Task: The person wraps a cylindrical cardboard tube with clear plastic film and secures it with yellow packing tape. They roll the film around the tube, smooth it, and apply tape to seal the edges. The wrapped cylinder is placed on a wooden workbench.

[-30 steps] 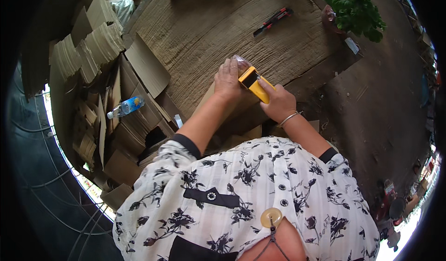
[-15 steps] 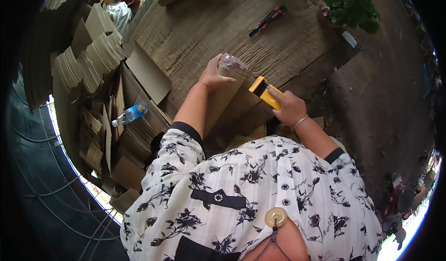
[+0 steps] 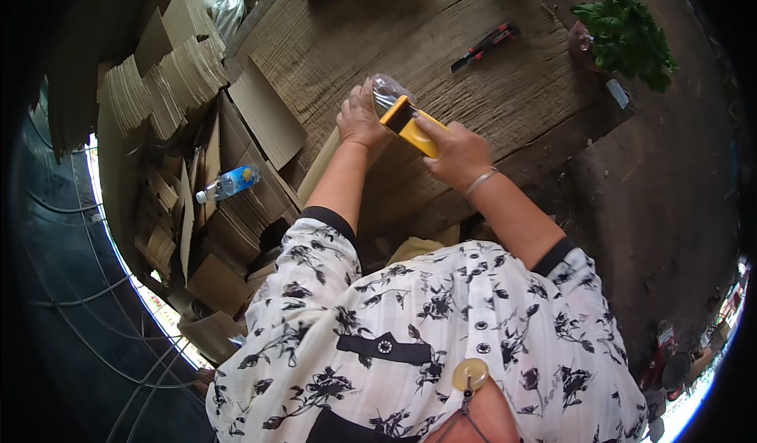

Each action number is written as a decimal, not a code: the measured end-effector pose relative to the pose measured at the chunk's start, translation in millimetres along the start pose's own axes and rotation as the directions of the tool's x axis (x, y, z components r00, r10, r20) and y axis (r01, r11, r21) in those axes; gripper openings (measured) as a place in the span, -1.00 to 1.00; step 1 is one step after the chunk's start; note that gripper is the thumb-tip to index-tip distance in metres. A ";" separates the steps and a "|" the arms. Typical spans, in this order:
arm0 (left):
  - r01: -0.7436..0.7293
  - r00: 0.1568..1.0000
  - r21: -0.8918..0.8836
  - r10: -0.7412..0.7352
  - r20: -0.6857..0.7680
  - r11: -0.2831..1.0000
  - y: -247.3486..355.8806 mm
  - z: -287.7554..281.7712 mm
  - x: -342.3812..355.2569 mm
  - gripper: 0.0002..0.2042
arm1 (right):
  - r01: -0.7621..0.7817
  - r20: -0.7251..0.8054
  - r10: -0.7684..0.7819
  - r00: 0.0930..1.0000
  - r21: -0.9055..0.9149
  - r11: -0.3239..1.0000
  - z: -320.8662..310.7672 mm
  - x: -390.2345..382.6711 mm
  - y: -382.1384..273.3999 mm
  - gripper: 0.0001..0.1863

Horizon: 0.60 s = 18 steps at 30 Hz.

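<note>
Head view: right hand point(image 3: 460, 157) holds one yellow tool point(image 3: 419, 138), one cutter point(image 3: 486, 46) beyond.

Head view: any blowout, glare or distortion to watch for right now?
Head view: fisheye rim fades to black at both sides; lower-left bright strip and lower-right bright patch look blown out, while the brown ground is dim. Head view: small highlights on the clear plastic by the left hand; the yellow tool shows no obvious glare.

Wkshop or pkg area, stacked cardbd point(image 3: 189, 72), rough wd bench point(image 3: 355, 45), util knife point(image 3: 486, 46), yellow handheld tool point(image 3: 414, 137)
</note>
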State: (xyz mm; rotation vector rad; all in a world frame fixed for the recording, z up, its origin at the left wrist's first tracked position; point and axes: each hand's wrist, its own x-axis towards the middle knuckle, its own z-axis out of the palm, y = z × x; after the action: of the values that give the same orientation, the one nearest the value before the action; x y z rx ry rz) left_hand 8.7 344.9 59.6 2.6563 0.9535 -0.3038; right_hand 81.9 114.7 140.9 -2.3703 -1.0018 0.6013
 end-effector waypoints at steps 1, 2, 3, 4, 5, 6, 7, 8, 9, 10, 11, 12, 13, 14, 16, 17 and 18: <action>0.000 1.000 -0.031 0.000 -0.005 1.000 -7.2 -2.9 1.8 0.10 | 0.026 0.000 -0.026 1.000 -0.021 0.999 -20.8 -13.6 1.0 -0.23; 0.000 0.999 -0.043 0.002 0.036 0.999 -7.9 -12.9 2.9 0.11 | 0.047 -0.007 -0.047 0.999 -0.040 0.998 -32.5 -24.9 6.3 -0.22; -0.008 0.997 -0.055 0.013 0.080 0.998 -4.2 -26.4 5.7 0.12 | -0.007 0.009 0.008 1.000 -0.071 0.997 -30.1 -35.2 18.8 -0.22; -0.013 0.992 -0.066 0.022 0.124 0.998 -3.9 -32.9 7.7 0.13 | -0.059 0.024 0.062 0.998 -0.101 0.993 -20.5 -45.1 34.3 -0.22; -0.021 0.999 -0.100 0.026 0.046 0.995 -7.2 -30.4 8.5 0.19 | -0.108 0.039 0.114 0.993 -0.134 0.985 -8.7 -49.3 44.1 -0.22; -0.048 0.995 -0.152 0.061 0.083 0.987 -15.5 -25.1 15.0 0.21 | -0.105 0.051 0.113 0.992 -0.149 0.983 4.7 -44.3 49.5 -0.22; -0.076 0.988 -0.193 0.100 0.115 0.978 -27.8 -22.6 25.7 0.22 | -0.101 0.057 0.111 0.992 -0.154 0.983 17.7 -31.7 52.9 -0.23; -0.102 0.980 -0.236 0.139 0.145 0.966 -38.9 -19.1 34.8 0.24 | -0.097 0.062 0.108 0.992 -0.159 0.983 28.9 -18.7 57.0 -0.24; -0.106 0.971 -0.304 0.164 0.171 0.947 -43.8 -16.9 43.1 0.24 | -0.126 0.130 0.160 0.978 -0.235 0.964 32.3 0.4 50.4 -0.26; -0.110 0.963 -0.330 0.183 0.199 0.937 -47.5 -19.3 50.5 0.23 | -0.153 0.181 0.193 0.964 -0.214 0.965 31.4 22.0 43.0 -0.28; -0.115 0.952 -0.356 0.205 0.226 0.927 -50.1 -23.7 58.0 0.22 | -0.184 0.231 0.227 0.946 -0.193 0.964 28.2 42.9 35.5 -0.30; -0.117 0.939 -0.388 0.229 0.256 0.914 -52.5 -24.9 63.6 0.21 | -0.219 0.283 0.263 0.922 -0.179 0.959 26.1 52.8 30.1 -0.31; -0.112 0.947 -0.383 0.215 0.237 0.917 -55.9 -20.5 66.5 0.16 | -0.223 0.281 0.265 0.922 -0.174 0.959 26.9 54.0 26.4 -0.31; -0.102 0.930 -0.453 0.246 0.271 0.885 -58.5 -18.3 67.3 0.15 | -0.228 0.279 0.267 0.922 -0.167 0.959 28.1 53.5 24.4 -0.30; -0.054 0.889 -0.596 0.311 0.337 0.801 -53.7 -8.6 58.3 0.12 | -0.192 0.273 0.236 0.933 -0.179 0.965 23.2 37.4 33.4 -0.29; -0.051 0.877 -0.622 0.333 0.347 0.781 -46.9 -2.1 47.7 0.07 | -0.146 0.265 0.194 0.944 -0.191 0.971 13.9 14.1 42.2 -0.29; 0.025 0.823 -0.669 0.365 0.435 0.742 -26.4 -13.3 32.4 0.05 | -0.116 0.256 0.166 0.952 -0.201 0.973 5.2 -15.1 51.1 -0.28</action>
State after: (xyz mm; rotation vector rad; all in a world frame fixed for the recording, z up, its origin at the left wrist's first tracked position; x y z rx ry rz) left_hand 17.5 387.8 56.8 1.8234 0.4742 -0.5320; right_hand 96.5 73.7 109.6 -2.5881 -1.0461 0.9474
